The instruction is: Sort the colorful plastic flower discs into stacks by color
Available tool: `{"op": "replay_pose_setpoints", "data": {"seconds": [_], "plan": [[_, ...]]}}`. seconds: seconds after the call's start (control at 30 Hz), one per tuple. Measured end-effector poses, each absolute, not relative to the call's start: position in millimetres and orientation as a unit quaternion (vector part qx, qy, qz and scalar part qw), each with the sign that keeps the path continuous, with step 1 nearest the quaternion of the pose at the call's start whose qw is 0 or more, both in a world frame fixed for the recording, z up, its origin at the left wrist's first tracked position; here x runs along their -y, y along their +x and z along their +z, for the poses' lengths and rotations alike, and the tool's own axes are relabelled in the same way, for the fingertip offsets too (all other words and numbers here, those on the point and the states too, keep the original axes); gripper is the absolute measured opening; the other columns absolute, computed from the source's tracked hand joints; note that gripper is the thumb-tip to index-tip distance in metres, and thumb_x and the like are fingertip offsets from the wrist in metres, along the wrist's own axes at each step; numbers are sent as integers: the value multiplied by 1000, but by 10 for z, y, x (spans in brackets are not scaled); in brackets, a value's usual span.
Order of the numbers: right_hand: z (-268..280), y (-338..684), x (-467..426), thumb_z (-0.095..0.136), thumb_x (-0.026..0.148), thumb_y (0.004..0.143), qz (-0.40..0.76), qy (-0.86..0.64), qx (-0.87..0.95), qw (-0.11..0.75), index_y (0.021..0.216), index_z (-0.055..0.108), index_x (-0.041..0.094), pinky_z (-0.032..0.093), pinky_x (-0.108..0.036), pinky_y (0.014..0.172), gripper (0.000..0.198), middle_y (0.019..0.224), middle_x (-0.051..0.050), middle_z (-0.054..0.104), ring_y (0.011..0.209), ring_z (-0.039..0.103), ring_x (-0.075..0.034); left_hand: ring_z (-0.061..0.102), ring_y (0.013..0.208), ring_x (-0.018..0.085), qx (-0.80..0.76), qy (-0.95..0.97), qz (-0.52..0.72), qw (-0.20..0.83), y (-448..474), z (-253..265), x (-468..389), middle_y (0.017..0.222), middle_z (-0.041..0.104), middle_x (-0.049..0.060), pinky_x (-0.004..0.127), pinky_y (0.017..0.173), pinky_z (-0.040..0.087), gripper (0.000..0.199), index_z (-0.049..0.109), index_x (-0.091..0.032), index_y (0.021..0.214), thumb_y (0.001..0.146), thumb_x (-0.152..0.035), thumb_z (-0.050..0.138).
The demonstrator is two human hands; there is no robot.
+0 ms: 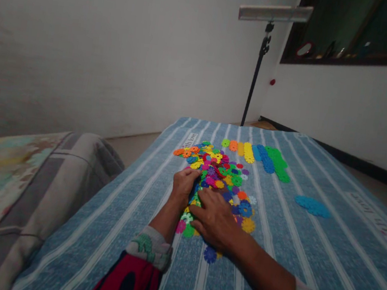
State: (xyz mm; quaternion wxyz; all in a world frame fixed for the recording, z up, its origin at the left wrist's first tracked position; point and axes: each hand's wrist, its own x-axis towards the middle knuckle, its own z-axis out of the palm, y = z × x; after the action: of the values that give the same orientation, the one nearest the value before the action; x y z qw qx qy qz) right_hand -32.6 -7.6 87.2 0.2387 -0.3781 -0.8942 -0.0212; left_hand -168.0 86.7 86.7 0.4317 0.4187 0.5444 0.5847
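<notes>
A loose heap of flower-shaped plastic discs [214, 169] in many colours lies on a blue striped cloth. At its left edge is my left hand [184, 184], its fingers bent and pressed together; what they hold, if anything, is hidden. My right hand [216, 214] lies palm down over the near middle of the heap, fingers spread and touching the discs, with no piece visibly gripped. A dark blue disc [210, 255] sits apart, below the right hand. Pink and green discs [188, 230] show between my wrists.
Beyond the heap, discs lie in overlapping single-colour rows: yellow [248, 153], blue [266, 159] and green [278, 163], among others. A light blue row [312, 206] lies to the right. A lamp stand [256, 72] rises behind the striped cloth [114, 229]. Grey bedding [84, 164] is at left.
</notes>
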Motion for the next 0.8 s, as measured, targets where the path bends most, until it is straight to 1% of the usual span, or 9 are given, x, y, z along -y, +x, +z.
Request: {"op": "replay_pose_setpoints", "data": {"seconds": [0.07, 0.17, 0.3, 0.37, 0.43, 0.5, 0.6, 0.7, 0.8], "plan": [[827, -318, 72, 71, 33, 86, -32, -386, 893, 231, 99, 68, 22, 42, -45, 95, 17, 115, -11, 59, 113, 49, -29, 57, 65, 16, -544, 410, 585, 440, -1679, 873, -863, 63, 66, 2, 29, 64, 44, 23, 74, -17, 64, 54, -37, 75], [752, -170, 25, 67, 30, 89, -35, -405, 877, 255, 89, 68, 19, 43, -44, 94, 11, 110, -12, 61, 110, 51, -28, 56, 63, 15, -538, 398, 585, 457, -1675, 897, -846, 60, 65, 1, 29, 63, 44, 21, 72, -17, 61, 53, -35, 75], [696, 18, -49, 57, 25, 94, -40, -437, 845, 305, 76, 67, 18, 45, -44, 91, 22, 101, -13, 63, 101, 55, -27, 58, 64, 16, -524, 387, 592, 474, -1684, 925, -836, 60, 65, 2, 31, 67, 47, 19, 70, -16, 58, 52, -33, 76], [704, 14, -32, 54, 24, 96, -39, -428, 844, 321, 79, 67, 18, 44, -44, 92, 22, 99, -13, 64, 101, 55, -26, 59, 65, 16, -516, 384, 596, 481, -1700, 928, -843, 61, 65, 3, 32, 70, 48, 19, 69, -16, 57, 52, -33, 76], [738, -61, 38, 55, 27, 96, -32, -398, 859, 320, 86, 68, 18, 44, -45, 95, 19, 103, -13, 64, 106, 55, -27, 60, 66, 16, -510, 379, 599, 486, -1724, 925, -856, 61, 65, 3, 33, 72, 49, 19, 70, -15, 59, 52, -32, 76], [786, -176, 141, 58, 32, 95, -22, -357, 885, 298, 96, 68, 19, 43, -46, 97, 17, 113, -13, 63, 114, 53, -29, 62, 67, 17, -508, 372, 604, 489, -1752, 920, -872, 62, 67, 4, 33, 74, 49, 20, 71, -15, 60, 51, -31, 76], [843, -345, 285, 62, 41, 93, -11, -297, 922, 248, 110, 65, 23, 40, -50, 104, 25, 131, -13, 58, 128, 46, -30, 64, 72, 18, -511, 366, 611, 481, -1796, 917, -889, 68, 71, 7, 34, 76, 50, 21, 72, -14, 62, 51, -31, 77], [843, -440, 341, 64, 46, 91, -20, -281, 936, 209, 112, 64, 25, 37, -53, 109, 30, 133, -11, 58, 132, 44, -31, 65, 75, 19, -521, 368, 611, 469, -1835, 922, -893, 72, 73, 8, 33, 77, 50, 21, 72, -14, 62, 51, -32, 77], [788, -438, 303, 64, 41, 92, -39, -307, 929, 205, 107, 65, 22, 38, -52, 107, 25, 126, -12, 61, 128, 48, -31, 64, 74, 18, -532, 365, 611, 460, -1868, 931, -894, 70, 71, 6, 31, 73, 49, 21, 72, -15, 62, 51, -33, 76]]}}
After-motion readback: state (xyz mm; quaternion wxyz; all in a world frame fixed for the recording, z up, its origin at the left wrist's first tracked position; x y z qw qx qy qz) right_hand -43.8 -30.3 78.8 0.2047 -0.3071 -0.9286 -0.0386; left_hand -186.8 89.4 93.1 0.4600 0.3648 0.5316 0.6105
